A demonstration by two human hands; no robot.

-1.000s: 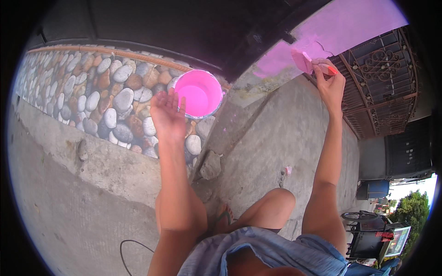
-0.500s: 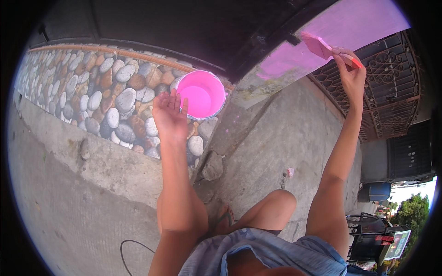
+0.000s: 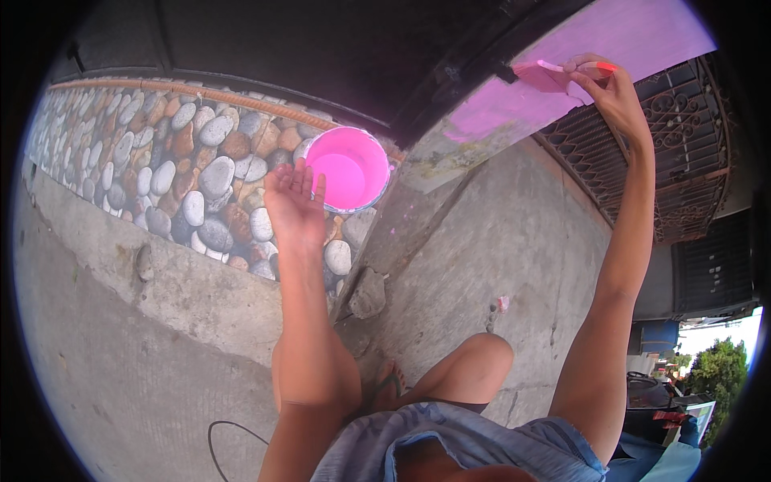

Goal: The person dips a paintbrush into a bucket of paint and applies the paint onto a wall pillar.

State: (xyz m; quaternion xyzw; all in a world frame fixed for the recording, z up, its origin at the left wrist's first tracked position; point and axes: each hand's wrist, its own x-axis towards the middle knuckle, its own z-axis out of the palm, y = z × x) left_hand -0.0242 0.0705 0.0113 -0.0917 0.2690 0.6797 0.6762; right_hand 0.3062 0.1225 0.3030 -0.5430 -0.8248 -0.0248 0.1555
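My right hand [image 3: 606,84] grips a paintbrush [image 3: 542,78] by its orange-tipped handle. Pink paint coats the brush, and its bristles lie against the pink-painted part of the wall [image 3: 642,32]. Lower down, the wall shows bare, stained grey concrete [image 3: 450,161]. My left hand [image 3: 295,197] is held palm up with the fingers extended and nothing in it. Just beyond its fingertips stands a bucket [image 3: 348,170] holding bright pink paint, with smears along its rim. The bucket rests on the pebble-covered ledge [image 3: 217,177].
A black metal gate [image 3: 281,48] rises behind the ledge. Ornate ironwork [image 3: 675,136] stands at the right. A loose stone [image 3: 369,293] lies beside the ledge's end, a small piece of litter [image 3: 503,304] on the concrete ground, and a thin dark cable [image 3: 221,442] at lower left.
My right hand has shifted slightly up and left with the paintbrush, which now lies flatter along the wall. My left hand stays palm up near the bucket.
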